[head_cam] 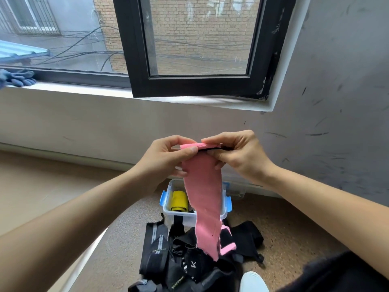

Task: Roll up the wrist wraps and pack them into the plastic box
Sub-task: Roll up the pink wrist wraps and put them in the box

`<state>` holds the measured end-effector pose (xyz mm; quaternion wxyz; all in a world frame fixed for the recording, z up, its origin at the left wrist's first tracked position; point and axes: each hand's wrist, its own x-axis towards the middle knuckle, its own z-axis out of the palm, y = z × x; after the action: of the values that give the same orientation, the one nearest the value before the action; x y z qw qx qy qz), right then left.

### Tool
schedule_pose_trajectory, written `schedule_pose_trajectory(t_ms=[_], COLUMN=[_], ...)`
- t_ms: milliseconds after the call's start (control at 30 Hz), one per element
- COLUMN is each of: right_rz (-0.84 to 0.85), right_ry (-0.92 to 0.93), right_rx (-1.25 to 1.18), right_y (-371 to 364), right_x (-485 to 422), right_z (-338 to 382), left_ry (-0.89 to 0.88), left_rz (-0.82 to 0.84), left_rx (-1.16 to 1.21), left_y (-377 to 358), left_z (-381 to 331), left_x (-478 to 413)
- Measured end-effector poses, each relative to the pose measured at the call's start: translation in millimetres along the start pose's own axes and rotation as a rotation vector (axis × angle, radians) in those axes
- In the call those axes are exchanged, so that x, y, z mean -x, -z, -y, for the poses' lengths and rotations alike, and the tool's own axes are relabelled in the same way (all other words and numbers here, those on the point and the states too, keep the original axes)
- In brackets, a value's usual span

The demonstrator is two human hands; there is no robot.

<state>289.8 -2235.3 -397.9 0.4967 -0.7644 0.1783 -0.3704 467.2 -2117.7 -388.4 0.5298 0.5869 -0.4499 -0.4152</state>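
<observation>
A pink wrist wrap (205, 197) hangs in front of me, its top end folded over into a narrow roll. My left hand (166, 160) pinches the left side of that roll with thumb and fingers. My right hand (235, 155) pinches the right side, where a black edge shows. The wrap's loose tail dangles over the clear plastic box (168, 210) with blue clips on the floor. A rolled yellow wrap (179, 200) lies inside the box. Several black wrist wraps (160, 247) lie in a heap in front of the box.
The floor is brown carpet below a grey wall. An open black-framed window (197, 85) juts out above the sill. Blue gloves (17, 77) lie on the sill at left. A white shoe toe (252, 281) shows at the bottom.
</observation>
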Motion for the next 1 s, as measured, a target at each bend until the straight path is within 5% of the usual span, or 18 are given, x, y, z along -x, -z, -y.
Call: schedule_pose_trajectory(t_ms=[433, 1000], right_rz=[0.128, 0.049], right_ry=[-0.364, -0.048], right_rx=[-0.266, -0.057], right_y=[3.9, 3.2], right_x=[2.9, 1.7], right_z=[3.9, -7.1], left_ry=[-0.12, 0.058], left_rz=[-0.043, 0.028], left_rx=[0.024, 0.111], left_y=[-2.7, -6.0], left_z=[4.5, 4.6], left_x=[-1.3, -4.4])
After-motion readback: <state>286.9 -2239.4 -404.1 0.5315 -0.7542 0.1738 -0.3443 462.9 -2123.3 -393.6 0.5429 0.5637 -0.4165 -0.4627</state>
